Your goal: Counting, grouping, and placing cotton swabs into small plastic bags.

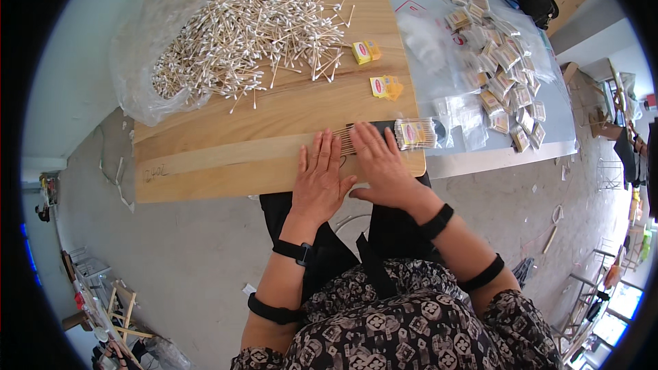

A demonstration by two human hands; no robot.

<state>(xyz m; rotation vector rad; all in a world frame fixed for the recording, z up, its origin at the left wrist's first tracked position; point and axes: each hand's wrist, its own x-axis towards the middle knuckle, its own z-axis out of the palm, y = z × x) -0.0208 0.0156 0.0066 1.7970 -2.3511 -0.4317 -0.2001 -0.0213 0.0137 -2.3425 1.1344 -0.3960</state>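
Near the front edge of the wooden table board (205,151), my left hand (319,178) lies flat with its fingers stretched forward. Beside it my right hand (384,168) is also flat, fingers extended. Between and under the fingers of both hands shows a row of cotton swabs (347,142), partly covered by them. A dark strip (384,125) lies by my right hand's fingertips. Just right of that hand is a clear bag packed with cotton swabs and a yellow card (415,133). Neither hand grips anything.
A big heap of loose cotton swabs (253,27) spills from a clear plastic bag (137,62) at the back left. Two small stacks of yellow cards (366,52) (386,87) lie right of it. Many filled packs (507,62) and empty clear bags (466,120) cover the grey sheet on the right.
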